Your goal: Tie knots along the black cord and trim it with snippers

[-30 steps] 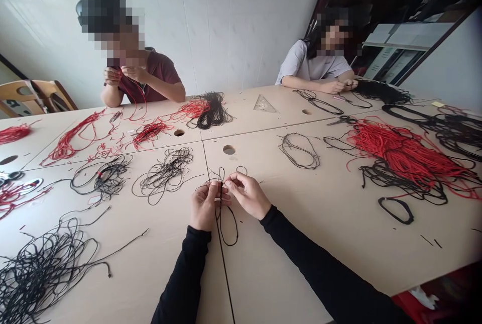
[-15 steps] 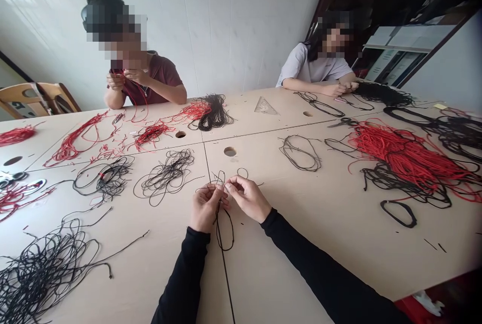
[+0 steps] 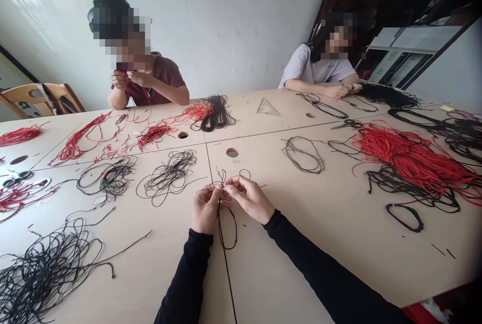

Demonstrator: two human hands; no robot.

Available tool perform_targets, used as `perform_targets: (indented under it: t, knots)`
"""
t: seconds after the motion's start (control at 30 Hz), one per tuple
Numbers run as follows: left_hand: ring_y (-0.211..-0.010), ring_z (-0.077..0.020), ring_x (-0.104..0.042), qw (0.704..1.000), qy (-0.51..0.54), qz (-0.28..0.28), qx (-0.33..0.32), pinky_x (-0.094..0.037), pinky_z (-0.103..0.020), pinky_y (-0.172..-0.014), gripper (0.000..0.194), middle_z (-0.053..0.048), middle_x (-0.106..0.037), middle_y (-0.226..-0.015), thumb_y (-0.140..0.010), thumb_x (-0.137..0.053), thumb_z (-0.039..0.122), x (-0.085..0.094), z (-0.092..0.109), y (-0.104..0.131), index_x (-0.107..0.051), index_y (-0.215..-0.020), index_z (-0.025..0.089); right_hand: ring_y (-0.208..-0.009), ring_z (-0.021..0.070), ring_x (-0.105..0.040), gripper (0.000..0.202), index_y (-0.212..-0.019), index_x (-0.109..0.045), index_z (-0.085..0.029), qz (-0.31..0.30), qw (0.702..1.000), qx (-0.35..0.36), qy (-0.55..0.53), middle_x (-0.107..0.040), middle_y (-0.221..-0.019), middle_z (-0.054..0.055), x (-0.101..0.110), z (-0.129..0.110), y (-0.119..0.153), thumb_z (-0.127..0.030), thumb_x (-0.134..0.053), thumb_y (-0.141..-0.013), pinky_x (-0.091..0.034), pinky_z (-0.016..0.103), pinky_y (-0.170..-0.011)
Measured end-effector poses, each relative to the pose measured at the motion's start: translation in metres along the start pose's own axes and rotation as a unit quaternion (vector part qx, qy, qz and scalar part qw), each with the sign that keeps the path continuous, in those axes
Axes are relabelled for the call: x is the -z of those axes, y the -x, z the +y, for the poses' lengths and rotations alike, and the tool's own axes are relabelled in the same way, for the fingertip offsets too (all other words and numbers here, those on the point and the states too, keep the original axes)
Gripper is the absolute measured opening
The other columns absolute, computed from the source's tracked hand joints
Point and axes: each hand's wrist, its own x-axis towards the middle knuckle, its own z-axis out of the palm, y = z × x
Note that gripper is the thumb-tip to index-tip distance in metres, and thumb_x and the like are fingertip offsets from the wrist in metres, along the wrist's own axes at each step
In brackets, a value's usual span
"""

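Near the middle of the table, my left hand (image 3: pixel 206 209) pinches a thin black cord (image 3: pixel 236 228) between thumb and fingers. A loop of the cord hangs below the fingertips, and thin ends stick up above them. My right hand (image 3: pixel 251 198) is closed in a pinch on the same cord, its fingertips almost touching those of my left hand. The small part of cord between the fingertips is mostly hidden.
Black cord bundles (image 3: pixel 41 274) lie at the left, with scissors (image 3: pixel 17 178) behind. Red cords (image 3: pixel 402 155) and more scissors (image 3: pixel 346 123) are at the right. A clear triangle ruler (image 3: pixel 268 107) lies farther back. Two people sit across the table (image 3: pixel 286 263), handling cords.
The view has shifted slightly, so the table's contents appear a little farther right. Above my fingertips, the upper cord loop now shows as separate upright strands. Both hands keep their pinch.
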Motion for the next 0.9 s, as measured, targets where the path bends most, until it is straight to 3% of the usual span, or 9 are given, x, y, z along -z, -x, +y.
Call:
perform_targets:
  t: [0.33, 0.47, 0.7, 0.9]
  knots:
    - [-0.05, -0.0124, -0.058, 0.999, -0.017, 0.04, -0.009, -0.053, -0.027, -0.05, 0.038, -0.001, -0.06, -0.058, -0.069, -0.07, 0.047, -0.0009, -0.0004, -0.0014, -0.06, -0.074, 0.01, -0.074, 0.0155, -0.058, 0.022, -0.086, -0.058, -0.017, -0.001, 0.999, 0.021, 0.05, -0.063, -0.084, 0.004, -0.001, -0.0025, 0.0007, -0.036, -0.048, -0.088, -0.047, 0.027, -0.067]
    - [-0.053, -0.0134, -0.06, 1.0, -0.003, 0.004, 0.02, -0.054, -0.029, -0.052, 0.039, -0.004, -0.062, -0.063, -0.072, -0.066, 0.048, 0.0011, 0.0018, -0.0011, -0.061, -0.079, 0.01, -0.074, 0.0156, -0.058, 0.022, -0.085, -0.058, -0.017, 0.005, 0.998, 0.017, 0.056, -0.063, -0.081, 0.003, 0.0, -0.0017, 0.0008, -0.036, -0.048, -0.088, -0.047, 0.027, -0.068]
    - [-0.051, -0.0117, -0.058, 0.998, -0.038, -0.041, 0.007, -0.053, -0.028, -0.052, 0.033, -0.001, -0.061, -0.061, -0.07, -0.072, 0.04, -0.0005, 0.0015, 0.0021, -0.058, -0.08, 0.012, -0.063, 0.0144, -0.057, 0.024, -0.087, -0.059, -0.018, -0.012, 1.0, -0.002, -0.005, -0.061, -0.071, 0.001, 0.0008, -0.0024, 0.001, -0.039, -0.049, -0.088, -0.048, 0.028, -0.064]
    - [-0.044, -0.0117, -0.055, 0.995, -0.069, -0.068, 0.015, -0.05, -0.026, -0.045, 0.037, 0.001, -0.058, -0.052, -0.069, -0.071, 0.046, -0.006, 0.001, 0.0034, -0.055, -0.077, 0.013, -0.075, 0.0162, -0.059, 0.022, -0.08, -0.06, -0.017, 0.019, 0.999, 0.039, 0.01, -0.062, -0.078, 0.003, 0.0015, -0.0047, 0.0009, -0.037, -0.053, -0.086, -0.048, 0.03, -0.075]
